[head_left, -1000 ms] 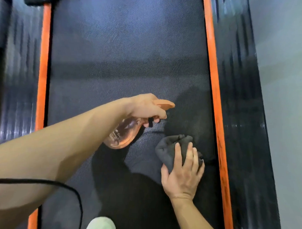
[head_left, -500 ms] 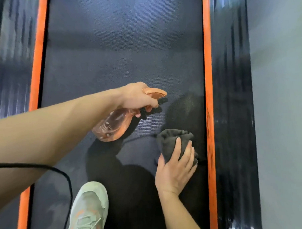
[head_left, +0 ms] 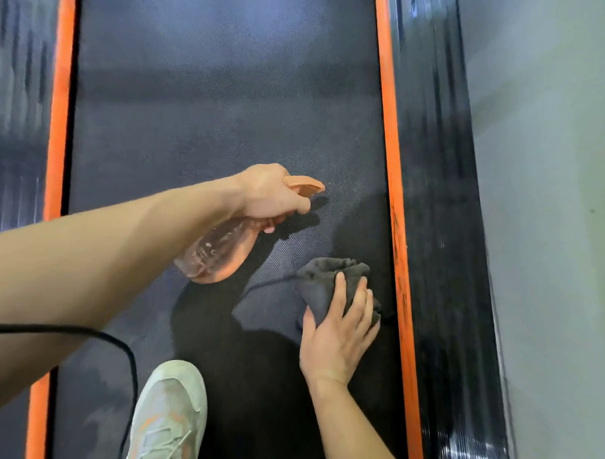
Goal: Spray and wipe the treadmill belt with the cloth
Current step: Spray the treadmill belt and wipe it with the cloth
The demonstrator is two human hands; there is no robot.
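The dark textured treadmill belt (head_left: 202,105) runs up the middle of the head view between two orange strips. My left hand (head_left: 269,194) grips a clear peach spray bottle (head_left: 218,248) by its neck, nozzle pointing right over the belt. A faint mist patch lies just right of the nozzle. My right hand (head_left: 338,337) presses flat on a bunched dark grey cloth (head_left: 330,278) on the belt near the right orange strip.
Orange strips (head_left: 393,184) and glossy black side rails (head_left: 439,199) flank the belt. A pale sneaker (head_left: 169,417) stands on the belt at the bottom. A black cable (head_left: 85,331) loops across my left forearm. Grey floor (head_left: 552,203) lies to the right.
The view has tilted down, bringing the sneaker into sight. Bottle and cloth stay in about the same places on the belt. A faint mist patch now shows by the nozzle.
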